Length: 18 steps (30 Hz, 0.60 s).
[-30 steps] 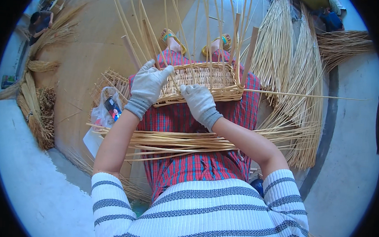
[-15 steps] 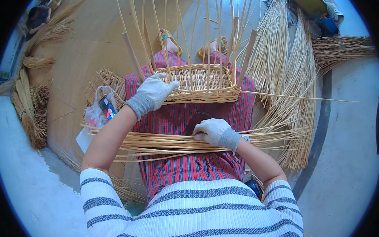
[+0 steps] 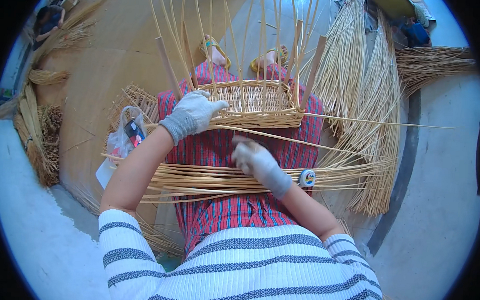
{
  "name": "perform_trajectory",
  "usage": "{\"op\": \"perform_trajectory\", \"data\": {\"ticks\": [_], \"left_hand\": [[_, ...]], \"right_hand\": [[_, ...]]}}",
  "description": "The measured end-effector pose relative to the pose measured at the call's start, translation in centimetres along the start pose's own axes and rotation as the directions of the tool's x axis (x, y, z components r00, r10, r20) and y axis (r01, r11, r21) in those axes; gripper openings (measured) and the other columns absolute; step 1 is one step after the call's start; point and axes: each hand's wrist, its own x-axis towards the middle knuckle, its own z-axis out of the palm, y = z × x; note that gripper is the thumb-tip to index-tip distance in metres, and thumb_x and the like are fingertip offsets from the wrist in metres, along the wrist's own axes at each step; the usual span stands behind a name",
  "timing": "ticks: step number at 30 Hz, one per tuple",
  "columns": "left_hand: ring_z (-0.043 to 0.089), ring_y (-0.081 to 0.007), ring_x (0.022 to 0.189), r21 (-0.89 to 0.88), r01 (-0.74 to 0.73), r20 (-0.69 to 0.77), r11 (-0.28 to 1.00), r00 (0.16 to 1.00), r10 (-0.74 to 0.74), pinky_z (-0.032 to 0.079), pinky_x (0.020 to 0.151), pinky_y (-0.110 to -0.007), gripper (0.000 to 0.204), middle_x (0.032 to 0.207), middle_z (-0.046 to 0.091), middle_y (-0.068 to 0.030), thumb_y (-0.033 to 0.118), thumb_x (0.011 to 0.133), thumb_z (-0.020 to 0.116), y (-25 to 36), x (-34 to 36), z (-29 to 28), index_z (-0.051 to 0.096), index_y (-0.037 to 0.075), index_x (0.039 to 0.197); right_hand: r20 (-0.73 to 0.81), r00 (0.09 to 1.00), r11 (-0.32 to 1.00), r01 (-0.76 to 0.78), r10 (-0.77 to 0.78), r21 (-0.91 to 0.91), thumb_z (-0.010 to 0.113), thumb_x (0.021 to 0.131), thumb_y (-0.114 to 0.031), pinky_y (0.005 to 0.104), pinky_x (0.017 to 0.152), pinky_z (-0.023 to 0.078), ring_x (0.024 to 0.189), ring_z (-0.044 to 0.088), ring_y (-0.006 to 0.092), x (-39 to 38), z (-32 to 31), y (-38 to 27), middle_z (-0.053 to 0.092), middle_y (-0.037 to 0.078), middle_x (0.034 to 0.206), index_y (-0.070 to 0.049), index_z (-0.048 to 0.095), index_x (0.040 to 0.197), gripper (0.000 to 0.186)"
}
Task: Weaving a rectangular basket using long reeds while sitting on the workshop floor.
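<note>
A rectangular wicker basket (image 3: pixel 267 119) with upright stakes (image 3: pixel 319 68) rests on my legs over red checked cloth. My gloved left hand (image 3: pixel 195 110) grips the basket's near left corner, thumb stretched along the rim. A long loose cane (image 3: pixel 293 138) runs rightward from below that hand. My gloved right hand (image 3: pixel 255 162), smeared by motion, is under this cane, just above a sheaf of pale canes (image 3: pixel 202 178) lying across my lap; its fingers cannot be made out clearly. A round white tape measure (image 3: pixel 306 178) sits on the canes to its right.
Big straw bundles (image 3: pixel 372 144) lie at right, more (image 3: pixel 29 121) at left. A plastic bag (image 3: pixel 118 140) with a phone (image 3: pixel 134 133) sits on wickerwork left of me. My sandalled feet (image 3: pixel 217 56) are ahead. Another person (image 3: pixel 46 24) works at the far upper left.
My right hand left the basket, went down to the lap canes, then rose a little. A single cane now stretches diagonally below the basket. My left hand stays at the basket's corner.
</note>
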Motion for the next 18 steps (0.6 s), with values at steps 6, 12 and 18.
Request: {"op": "perform_trajectory", "data": {"ticks": [6, 12, 18], "left_hand": [[0.065, -0.0357, 0.100, -0.047, -0.070, -0.023, 0.996, 0.997, 0.069, 0.051, 0.091, -0.044, 0.046, 0.099, 0.069, -0.0185, 0.008, 0.079, 0.061, -1.5, -0.4, 0.7, 0.064, 0.019, 0.124], [0.065, -0.0363, 0.107, -0.521, -0.156, -0.214, 0.839, 0.976, 0.049, 0.052, 0.093, -0.040, 0.063, 0.112, 0.068, -0.0208, -0.011, 0.078, 0.056, -3.0, 1.2, 0.9, 0.054, 0.013, 0.136], [0.068, -0.0324, 0.099, -0.521, -0.056, -0.165, 0.852, 0.986, -0.036, 0.053, 0.087, -0.038, 0.060, 0.112, 0.068, -0.0195, -0.010, 0.086, 0.053, -2.4, 0.8, 0.1, 0.050, 0.014, 0.141]], "right_hand": [[-0.118, 0.744, 0.737, 0.603, -0.658, -0.306, 0.067, 0.094, -0.011, 0.0292, 0.073, 0.058, 0.084, 0.067, 0.0158, 0.2, -0.6, -3.3, 0.068, 0.006, 0.098, -0.006, 0.062, 0.107, 0.014], [-0.309, 0.473, 0.565, 0.701, -0.825, -0.436, 0.064, 0.096, -0.007, 0.0315, 0.073, 0.060, 0.078, 0.069, 0.0163, -4.4, -4.6, -9.6, 0.068, 0.008, 0.091, -0.004, 0.060, 0.104, 0.010], [-0.207, 0.402, 0.450, 0.743, -0.892, -0.495, 0.063, 0.096, -0.006, 0.0310, 0.073, 0.059, 0.077, 0.068, 0.0148, -4.5, -4.4, -8.5, 0.068, 0.009, 0.094, -0.004, 0.057, 0.104, 0.010]]}}
